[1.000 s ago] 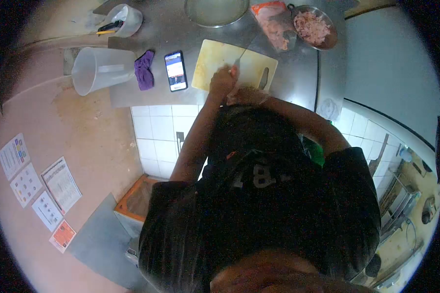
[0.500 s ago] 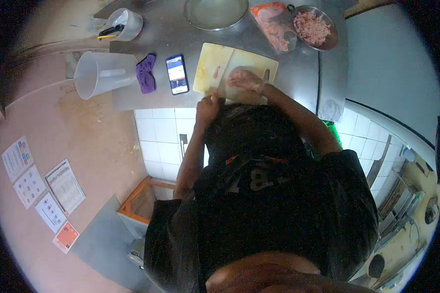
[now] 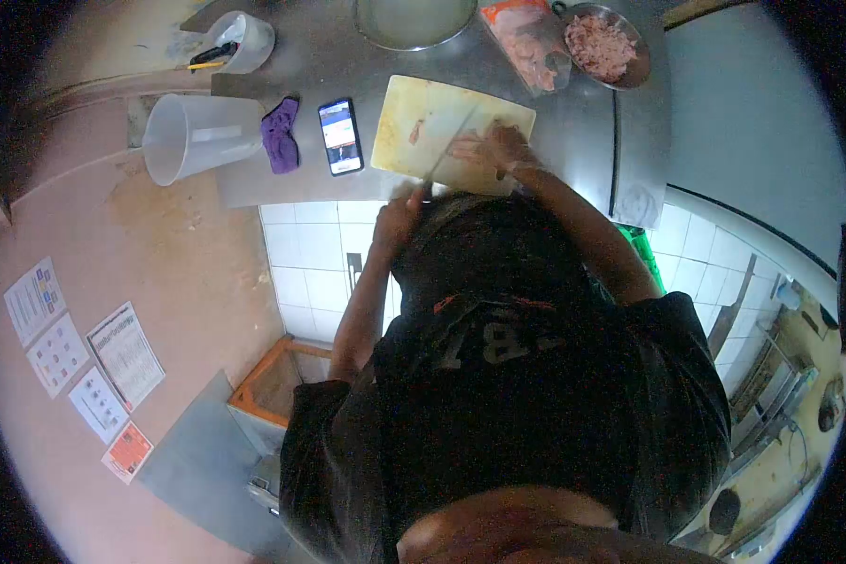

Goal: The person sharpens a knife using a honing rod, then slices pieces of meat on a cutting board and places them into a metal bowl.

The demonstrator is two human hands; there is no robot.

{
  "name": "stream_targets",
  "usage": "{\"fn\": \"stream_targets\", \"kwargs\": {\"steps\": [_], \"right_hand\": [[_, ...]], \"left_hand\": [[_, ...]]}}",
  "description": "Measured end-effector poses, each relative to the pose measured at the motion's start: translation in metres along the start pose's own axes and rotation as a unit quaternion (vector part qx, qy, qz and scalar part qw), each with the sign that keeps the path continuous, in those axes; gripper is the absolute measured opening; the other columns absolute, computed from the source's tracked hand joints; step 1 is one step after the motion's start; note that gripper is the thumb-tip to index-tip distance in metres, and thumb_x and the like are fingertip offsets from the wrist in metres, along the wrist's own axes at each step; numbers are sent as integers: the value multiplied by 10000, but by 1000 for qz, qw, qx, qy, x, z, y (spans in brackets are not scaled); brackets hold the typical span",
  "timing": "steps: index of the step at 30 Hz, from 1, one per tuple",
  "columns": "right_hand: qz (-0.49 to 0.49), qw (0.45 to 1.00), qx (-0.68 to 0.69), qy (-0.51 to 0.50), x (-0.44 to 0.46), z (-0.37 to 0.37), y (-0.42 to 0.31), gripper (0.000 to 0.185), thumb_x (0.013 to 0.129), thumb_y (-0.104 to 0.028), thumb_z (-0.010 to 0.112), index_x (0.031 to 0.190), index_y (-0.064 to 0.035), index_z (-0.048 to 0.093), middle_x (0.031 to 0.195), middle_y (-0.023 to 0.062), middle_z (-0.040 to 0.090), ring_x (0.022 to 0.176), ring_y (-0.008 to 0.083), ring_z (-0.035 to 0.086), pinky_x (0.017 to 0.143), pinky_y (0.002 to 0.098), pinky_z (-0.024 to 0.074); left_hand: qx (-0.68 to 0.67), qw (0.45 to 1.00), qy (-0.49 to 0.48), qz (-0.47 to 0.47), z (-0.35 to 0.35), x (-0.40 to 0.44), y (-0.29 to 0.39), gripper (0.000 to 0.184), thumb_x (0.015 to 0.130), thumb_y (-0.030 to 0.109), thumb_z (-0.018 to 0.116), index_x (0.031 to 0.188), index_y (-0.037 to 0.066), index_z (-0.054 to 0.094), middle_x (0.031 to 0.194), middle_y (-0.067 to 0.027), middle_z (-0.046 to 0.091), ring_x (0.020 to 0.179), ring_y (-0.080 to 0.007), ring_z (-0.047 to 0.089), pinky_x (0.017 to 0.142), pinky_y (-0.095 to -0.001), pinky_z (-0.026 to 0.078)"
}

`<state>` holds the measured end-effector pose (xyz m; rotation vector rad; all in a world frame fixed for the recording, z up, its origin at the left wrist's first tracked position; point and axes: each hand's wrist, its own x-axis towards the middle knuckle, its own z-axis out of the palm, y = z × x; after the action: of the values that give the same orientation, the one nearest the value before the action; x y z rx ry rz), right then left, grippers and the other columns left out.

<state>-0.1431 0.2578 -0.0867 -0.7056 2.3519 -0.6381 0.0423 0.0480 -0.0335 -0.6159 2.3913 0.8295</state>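
A knife (image 3: 450, 146) slants across the pale cutting board (image 3: 399, 117), its handle near the board's front edge. My left hand (image 3: 400, 212) is closed round that handle. To the right of the blade lies pink raw meat (image 3: 464, 147). My right hand (image 3: 509, 148) is at the meat's right end, with its fingers bent and pressed on it; the fingertips are blurred. A small scrap of meat (image 3: 416, 131) rests on the board left of the blade.
Left of the board are a phone (image 3: 339, 136), a purple cloth (image 3: 280, 136), a clear jug (image 3: 197, 139) and a tub (image 3: 245, 45). Beyond it stand a large round pan (image 3: 414, 23), a bag of meat (image 3: 526, 42) and a bowl of chopped meat (image 3: 641, 68).
Since the earliest frame my left hand has moved down to the board's front edge, and my right hand has moved up and right onto the board. The blade now points up and right.
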Motion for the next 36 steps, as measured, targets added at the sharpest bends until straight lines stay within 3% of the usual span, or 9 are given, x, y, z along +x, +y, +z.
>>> {"fn": "stream_targets", "kwargs": {"steps": [5,8,14,17,20,23,25,28,36], "right_hand": [[-105,993,-3,-57,1,10,-4,470,945,-386,488,1199,-10,611,1240,183,603,1063,302,625,952,396,483],[-340,926,144,76,18,40,7,378,986,-244,439,1269,-37,580,1372,156,544,1086,267,605,994,346,454],[-168,972,163,12,-8,-40,-41,461,935,-382,572,1248,-45,610,1255,39,648,1035,147,653,914,336,509],[-151,961,-187,-138,21,-32,-15,438,883,-347,663,1200,-51,600,1171,79,673,1014,195,657,890,347,515],[-104,954,268,86,33,24,17,490,826,-372,719,1155,-48,552,976,135,698,903,289,684,840,392,526],[-46,957,179,224,49,54,45,544,793,-404,745,1156,-78,505,875,160,690,835,340,687,803,442,527],[46,996,55,55,22,6,0,655,782,-439,745,1185,-37,420,916,185,691,870,367,689,804,458,525],[-20,994,106,34,10,-3,1,627,812,-414,723,1144,16,409,951,216,684,914,375,683,791,445,528],[-111,916,383,40,8,23,66,401,984,-317,497,1068,72,458,1163,267,634,1075,323,645,933,430,518]], "left_hand": [[1,997,-7,-73,-8,3,-14,531,997,538,321,1226,145,594,1014,-326,638,1010,-494,602,877,-549,482],[69,995,46,50,-8,-13,2,551,1005,524,316,1191,110,628,1007,-327,638,981,-495,612,861,-541,495],[-18,999,33,2,-9,1,-1,661,999,561,301,1115,20,663,968,-319,650,965,-495,618,853,-536,497],[7,994,67,82,-4,7,-12,717,983,606,290,1082,0,660,951,-314,657,960,-495,621,853,-542,493],[-35,998,38,18,-15,3,-1,763,969,641,280,1061,-13,662,984,-315,656,953,-495,626,850,-541,495],[53,998,31,24,-9,8,-17,736,984,612,277,1092,-18,641,999,-317,653,944,-497,627,845,-544,499],[22,984,90,150,-8,10,-31,647,1002,562,294,1166,21,609,1057,-309,644,954,-498,623,849,-558,494],[12,993,55,101,-20,2,-7,465,1017,408,360,1106,80,679,1060,-236,672,976,-416,647,872,-485,518],[-22,993,31,115,-11,-5,17,585,995,556,334,1189,81,615,1077,-304,637,1030,-491,599,901,-553,461]]}}
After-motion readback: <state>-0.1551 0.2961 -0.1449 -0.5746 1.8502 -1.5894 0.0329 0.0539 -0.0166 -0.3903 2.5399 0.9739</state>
